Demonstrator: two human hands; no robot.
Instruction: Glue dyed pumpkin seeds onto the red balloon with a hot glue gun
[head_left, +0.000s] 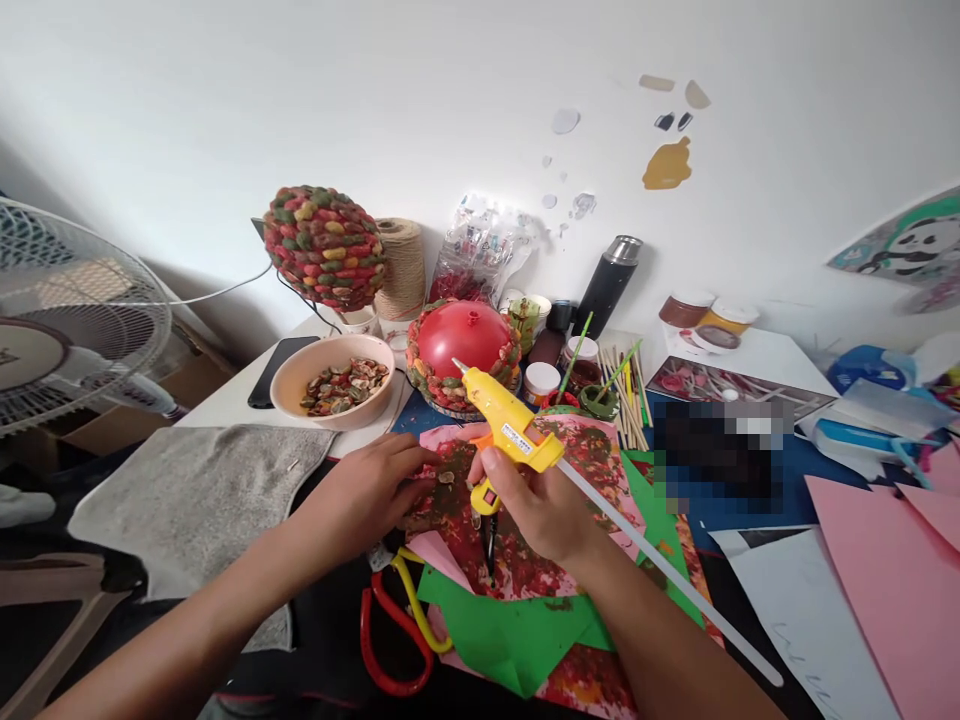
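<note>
My right hand point(536, 500) is closed around the handle of a yellow hot glue gun point(510, 410), its nozzle pointing up and left. A long white glue stick point(667, 570) juts from the gun's back. My left hand point(386, 480) rests at the left edge of a paint-stained pink paper point(465, 520), fingers stretched and thumb a little apart, with nothing visible in them. Small pieces lie on that paper by its fingertips. Behind the gun sits a red balloon point(461, 340), its lower part ringed with painted pieces point(426, 380). A bowl point(334, 400) of such pieces stands to the left.
Scissors point(396, 640) with red and yellow handles and green paper point(517, 640) lie in front. A piece-covered ball point(326, 248), twine spool point(400, 270), paint jars point(541, 382), sticks point(626, 400) and black flask point(609, 285) line the back. Left are a grey cloth point(202, 500) and fan point(75, 310).
</note>
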